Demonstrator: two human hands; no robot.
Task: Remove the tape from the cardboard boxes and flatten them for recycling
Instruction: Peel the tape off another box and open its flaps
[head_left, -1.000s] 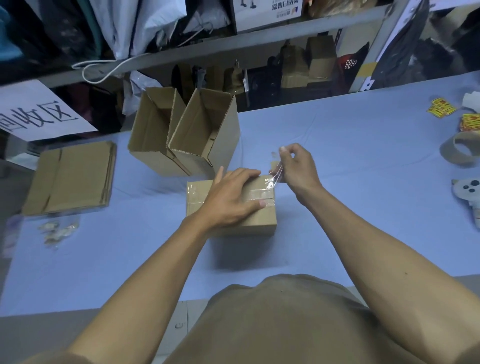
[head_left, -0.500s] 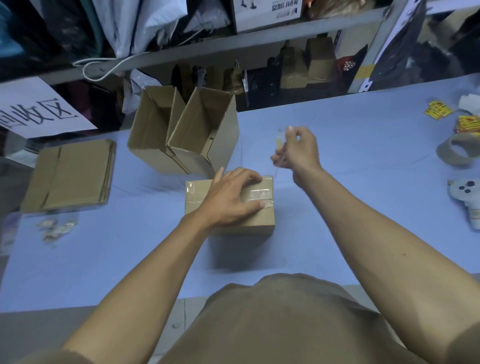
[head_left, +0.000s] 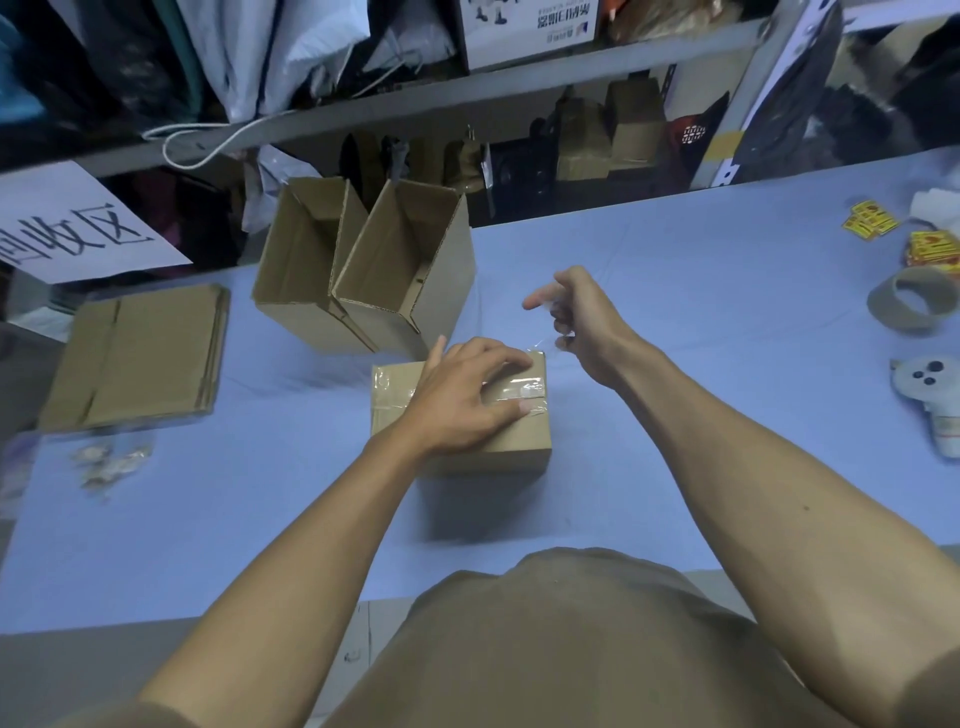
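Taped box (head_left: 467, 415) lies under flat left-hand fingers (head_left: 498, 364); right-hand fingers (head_left: 563, 317) pinch clear tape (head_left: 545, 345).

I see my own torso along the bottom edge, covered by a plain olive-brown shirt (head_left: 561, 649) (no print or logo that I can make out). Both forearms are bare up to short sleeves; left hand (head_left: 467, 400) and right hand (head_left: 582, 317) wear no gloves.

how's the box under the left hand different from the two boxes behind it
The near box is closed and still taped on top, pressed by the left hand; the two rear boxes are open, with no tape visible. The near box sits flat; the rear ones look tilted. All are plain brown cardboard.
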